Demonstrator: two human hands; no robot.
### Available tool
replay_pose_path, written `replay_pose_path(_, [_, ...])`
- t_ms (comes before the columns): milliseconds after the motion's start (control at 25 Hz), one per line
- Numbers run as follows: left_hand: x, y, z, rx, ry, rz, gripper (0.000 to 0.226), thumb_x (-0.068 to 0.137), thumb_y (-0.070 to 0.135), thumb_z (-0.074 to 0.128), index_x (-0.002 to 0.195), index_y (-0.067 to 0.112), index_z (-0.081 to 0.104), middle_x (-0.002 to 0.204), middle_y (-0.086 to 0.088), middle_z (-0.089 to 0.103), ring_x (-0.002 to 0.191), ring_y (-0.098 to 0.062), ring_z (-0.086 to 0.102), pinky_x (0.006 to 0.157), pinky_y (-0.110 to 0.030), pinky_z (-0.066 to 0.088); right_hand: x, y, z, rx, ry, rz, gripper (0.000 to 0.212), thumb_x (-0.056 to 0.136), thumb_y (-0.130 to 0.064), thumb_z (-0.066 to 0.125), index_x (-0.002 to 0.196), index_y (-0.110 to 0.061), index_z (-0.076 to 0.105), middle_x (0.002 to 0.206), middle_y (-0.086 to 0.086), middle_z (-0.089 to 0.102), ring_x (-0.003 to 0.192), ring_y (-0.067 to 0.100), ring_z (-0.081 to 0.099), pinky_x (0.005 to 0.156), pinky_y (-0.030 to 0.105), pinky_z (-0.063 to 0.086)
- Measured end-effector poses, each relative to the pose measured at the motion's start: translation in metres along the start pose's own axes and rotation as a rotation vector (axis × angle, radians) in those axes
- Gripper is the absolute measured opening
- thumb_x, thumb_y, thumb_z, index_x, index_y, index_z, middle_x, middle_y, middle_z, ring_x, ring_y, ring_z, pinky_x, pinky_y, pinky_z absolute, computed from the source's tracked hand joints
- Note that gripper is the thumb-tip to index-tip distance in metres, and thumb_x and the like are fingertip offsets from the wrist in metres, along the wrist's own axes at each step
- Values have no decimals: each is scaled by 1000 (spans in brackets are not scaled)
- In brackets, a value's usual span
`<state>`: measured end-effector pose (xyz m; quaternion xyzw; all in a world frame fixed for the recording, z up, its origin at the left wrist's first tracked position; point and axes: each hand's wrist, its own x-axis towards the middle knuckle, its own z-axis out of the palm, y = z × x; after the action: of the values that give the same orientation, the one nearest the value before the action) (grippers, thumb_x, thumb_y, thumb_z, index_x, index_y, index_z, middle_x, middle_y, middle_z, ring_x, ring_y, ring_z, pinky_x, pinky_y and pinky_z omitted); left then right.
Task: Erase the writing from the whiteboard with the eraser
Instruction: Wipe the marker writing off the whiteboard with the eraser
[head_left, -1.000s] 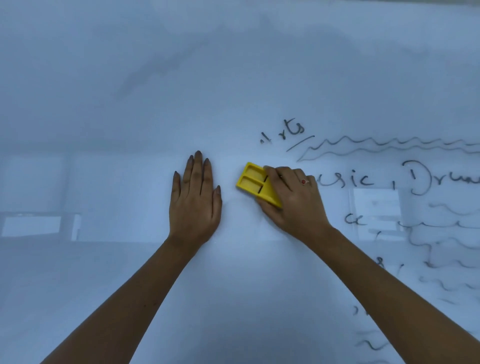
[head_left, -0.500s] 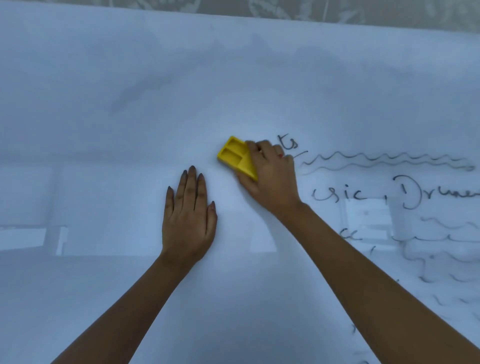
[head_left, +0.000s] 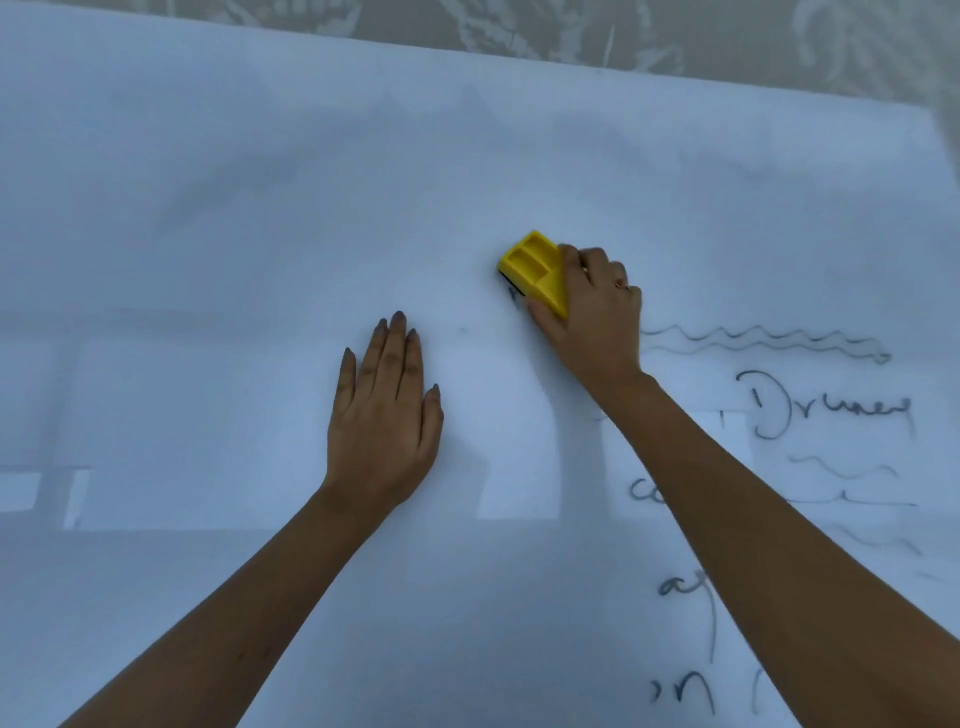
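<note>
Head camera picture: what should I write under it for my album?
Right hand rubs the yellow eraser across the whiteboard; left hand lies flat, and writing remains at right.

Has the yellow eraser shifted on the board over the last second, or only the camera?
Yes. The eraser moved up the whiteboard: it was level with the wavy underline and the word below, and now sits above that line.

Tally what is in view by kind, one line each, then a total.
Whiteboard: 1
Yellow eraser: 1
Hands: 2, the left hand flat on the board, the right hand gripping the eraser
Ring on the right hand: 1
Total: 5
</note>
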<state>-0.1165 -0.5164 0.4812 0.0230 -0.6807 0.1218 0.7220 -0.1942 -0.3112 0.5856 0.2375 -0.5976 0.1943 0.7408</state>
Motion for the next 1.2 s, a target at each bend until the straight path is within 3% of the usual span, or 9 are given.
replay_pose_path(120, [-6,6,10,11,-5,0,61,101,30,29,151,-5,33,160,-20,28,150,-31,25,120,-51,20,10,-23,8,6,21,-79,58,81,-47,55,122,-5,58,105,15,59,87,36,57,64,38,41])
replay_pose_path(240, [-6,8,11,10,10,-12,61,100,28,30,151,-6,32,160,-21,28,150,-31,25,120,-50,20,-14,-37,5,70,12,-349,61,81,-50,46,123,-8,59,106,10,60,84,33,57,63,35,40])
replay_pose_path(360, [-7,8,10,14,-2,-14,61,99,28,30,150,-6,32,160,-21,28,150,-31,25,120,-49,20,-23,-6,-6,101,-32,-515,63,80,-51,46,126,-9,56,110,10,60,87,33,58,67,36,44])
replay_pose_path(520, [-7,9,8,16,-26,-16,62,100,30,28,151,-5,31,161,-21,26,151,-31,23,121,-49,19,8,42,-4,26,-11,-314,66,79,-53,45,126,-7,56,109,14,58,89,38,57,66,39,43])
replay_pose_path(640, [-7,8,7,1,-31,-18,62,100,30,27,152,-4,31,162,-19,26,151,-29,22,121,-47,18,24,25,5,7,-4,-162,67,77,-52,41,123,-6,57,107,15,58,88,37,56,64,37,38])
replay_pose_path(840, [-7,4,7,-53,-8,-26,59,100,28,26,151,-1,34,161,-15,28,150,-27,24,121,-45,18,-31,-14,-4,113,-30,-344,61,79,-50,47,124,-10,59,108,10,60,87,33,56,66,37,38])
replay_pose_path(1000, [-6,4,6,-62,4,-22,59,100,27,27,151,-2,36,161,-16,30,150,-28,26,120,-46,19,-102,20,-29,213,-167,-569,55,86,-44,57,131,-12,54,118,5,58,95,26,53,72,37,36])
replay_pose_path(1080, [-6,6,5,-60,2,-27,59,100,27,26,151,-2,35,160,-17,30,150,-28,26,120,-46,19,-98,57,-37,215,-181,-573,54,88,-44,56,131,-10,54,119,7,59,96,28,56,73,38,39])
replay_pose_path(1200, [-6,9,3,-53,0,-34,60,100,27,26,151,-2,35,161,-16,30,150,-28,25,121,-47,19,-62,105,-35,100,-103,-396,60,87,-50,48,128,-7,55,115,12,59,92,35,57,71,39,39])
